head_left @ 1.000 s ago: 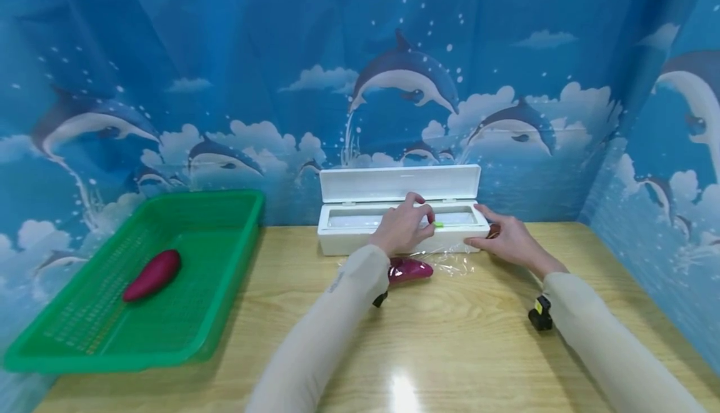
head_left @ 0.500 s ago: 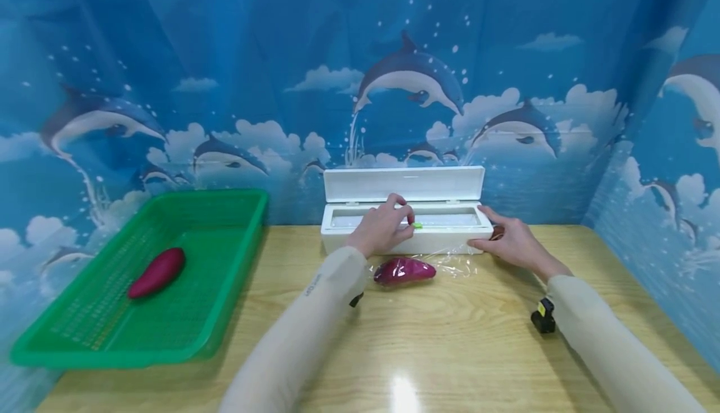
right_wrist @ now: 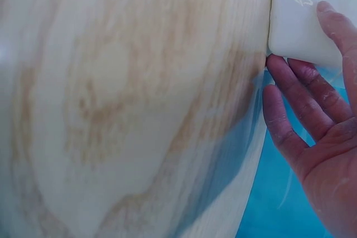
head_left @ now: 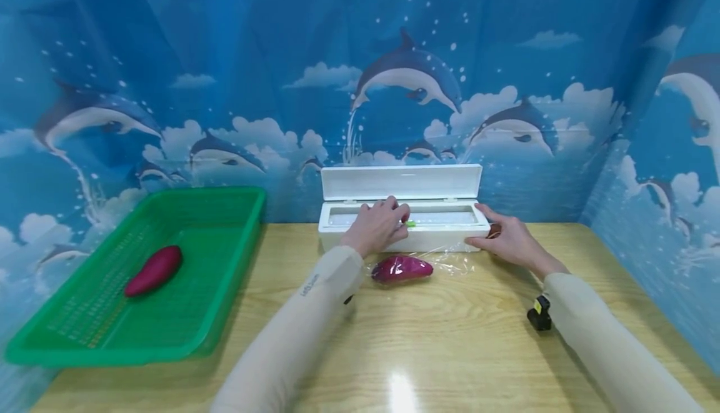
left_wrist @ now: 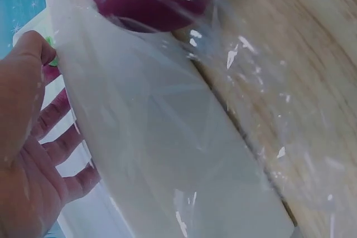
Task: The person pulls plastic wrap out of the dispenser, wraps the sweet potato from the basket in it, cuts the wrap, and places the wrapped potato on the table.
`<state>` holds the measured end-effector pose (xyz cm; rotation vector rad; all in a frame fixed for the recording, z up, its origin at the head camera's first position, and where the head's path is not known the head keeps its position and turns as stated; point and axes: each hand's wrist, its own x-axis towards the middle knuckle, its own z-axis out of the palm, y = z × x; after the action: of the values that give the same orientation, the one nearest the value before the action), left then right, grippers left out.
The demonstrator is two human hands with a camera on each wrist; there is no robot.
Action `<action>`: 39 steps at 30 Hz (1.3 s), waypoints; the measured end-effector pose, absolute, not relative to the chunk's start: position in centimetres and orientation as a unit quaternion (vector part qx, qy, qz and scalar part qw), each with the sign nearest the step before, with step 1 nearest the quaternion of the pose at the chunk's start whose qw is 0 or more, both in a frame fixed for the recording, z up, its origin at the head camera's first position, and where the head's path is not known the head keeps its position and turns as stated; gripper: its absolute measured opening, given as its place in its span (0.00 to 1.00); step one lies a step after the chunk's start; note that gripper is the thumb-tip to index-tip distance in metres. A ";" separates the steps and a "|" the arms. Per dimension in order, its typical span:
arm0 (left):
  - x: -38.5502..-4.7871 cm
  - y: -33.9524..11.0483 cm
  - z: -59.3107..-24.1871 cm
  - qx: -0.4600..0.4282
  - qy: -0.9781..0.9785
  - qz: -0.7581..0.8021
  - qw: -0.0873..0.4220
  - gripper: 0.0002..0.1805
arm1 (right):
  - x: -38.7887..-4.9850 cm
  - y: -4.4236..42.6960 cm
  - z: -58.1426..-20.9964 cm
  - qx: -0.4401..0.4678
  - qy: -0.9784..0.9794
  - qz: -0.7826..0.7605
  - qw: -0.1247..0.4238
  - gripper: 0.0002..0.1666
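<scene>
One slider (head_left: 410, 223) shifts leftward, left hand (head_left: 375, 228) pinching, likely cutting film (head_left: 457, 263); your right hand (head_left: 509, 239) grips the dispenser's (head_left: 430, 238) right end.

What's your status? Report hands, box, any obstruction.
Left hand pinches small green tab. Right hand grips long white plastic box, lid open. In front: purple tapered object, clear plastic film possibly snagging.
</scene>
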<state>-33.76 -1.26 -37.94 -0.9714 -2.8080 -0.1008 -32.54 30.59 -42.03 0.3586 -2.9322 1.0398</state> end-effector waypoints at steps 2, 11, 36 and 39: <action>-33.7 -1.6 -37.8 -0.317 -0.945 -0.026 0.081 0.12 | -32.7 30.6 -42.1 0.118 -0.936 0.333 0.005 0.58; -33.3 -3.1 -37.1 -0.309 -0.948 0.016 0.076 0.13 | -32.6 30.5 -42.1 0.118 -0.936 0.332 0.004 0.58; -33.3 -8.9 -35.1 -0.300 -0.945 0.122 0.040 0.16 | -32.7 30.7 -42.0 0.113 -0.939 0.325 -0.001 0.59; -33.3 -9.2 -35.1 -0.300 -0.946 0.121 0.035 0.15 | -32.7 30.6 -42.0 0.110 -0.939 0.325 -0.004 0.59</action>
<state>-33.30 -9.17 -35.05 -0.9224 -2.9070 0.3721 -32.74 30.57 -42.04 0.3477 -2.9578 1.0241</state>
